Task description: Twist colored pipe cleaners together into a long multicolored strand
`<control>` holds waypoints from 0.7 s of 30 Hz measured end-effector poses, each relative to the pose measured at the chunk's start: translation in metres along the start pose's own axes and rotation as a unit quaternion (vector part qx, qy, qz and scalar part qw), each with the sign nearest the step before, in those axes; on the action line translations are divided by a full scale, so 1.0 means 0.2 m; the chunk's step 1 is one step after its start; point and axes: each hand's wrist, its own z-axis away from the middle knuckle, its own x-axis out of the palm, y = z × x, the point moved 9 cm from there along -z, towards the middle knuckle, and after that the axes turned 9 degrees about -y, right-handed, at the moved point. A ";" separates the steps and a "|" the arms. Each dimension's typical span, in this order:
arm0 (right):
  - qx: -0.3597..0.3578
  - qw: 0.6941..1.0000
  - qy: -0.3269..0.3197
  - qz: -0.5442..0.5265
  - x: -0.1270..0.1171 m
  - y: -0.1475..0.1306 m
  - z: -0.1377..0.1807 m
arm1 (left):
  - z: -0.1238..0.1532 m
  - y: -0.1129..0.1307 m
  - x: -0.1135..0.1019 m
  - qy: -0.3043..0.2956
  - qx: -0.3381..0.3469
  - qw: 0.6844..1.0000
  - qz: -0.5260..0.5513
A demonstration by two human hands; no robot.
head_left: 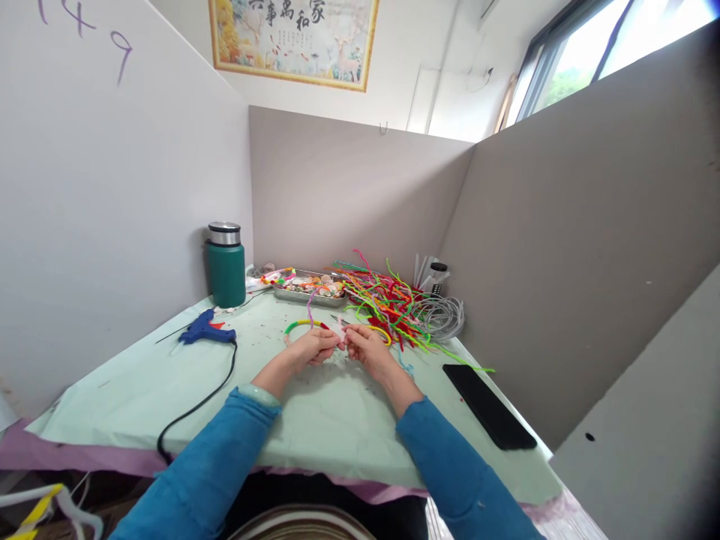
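Note:
My left hand [313, 347] and my right hand [364, 346] meet at the middle of the table, fingers pinched together on a small pink pipe cleaner piece [341, 343] between them. A curved hoop of pipe cleaners, green, red and yellow [298, 324], lies just behind my hands, with a purple strand rising from it. Both sleeves are blue.
A blue glue gun [205, 330] with a black cord lies at left, a green flask [226, 266] behind it. A metal tray of small bits [311, 295] and a heap of coloured pipe cleaners [388, 300] stand at the back. A black phone [488, 405] lies at right.

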 end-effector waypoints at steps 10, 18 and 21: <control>-0.012 0.998 0.034 -0.047 -0.04 0.02 -0.01 | 0.00 0.01 0.02 0.002 -0.002 1.000 0.023; -0.010 0.999 0.050 -0.016 -0.06 0.02 0.00 | 0.01 0.04 -0.02 0.034 0.021 0.999 -0.014; -0.033 0.999 0.010 0.020 0.01 -0.02 0.01 | 0.02 0.05 -0.10 0.131 0.010 0.984 -0.118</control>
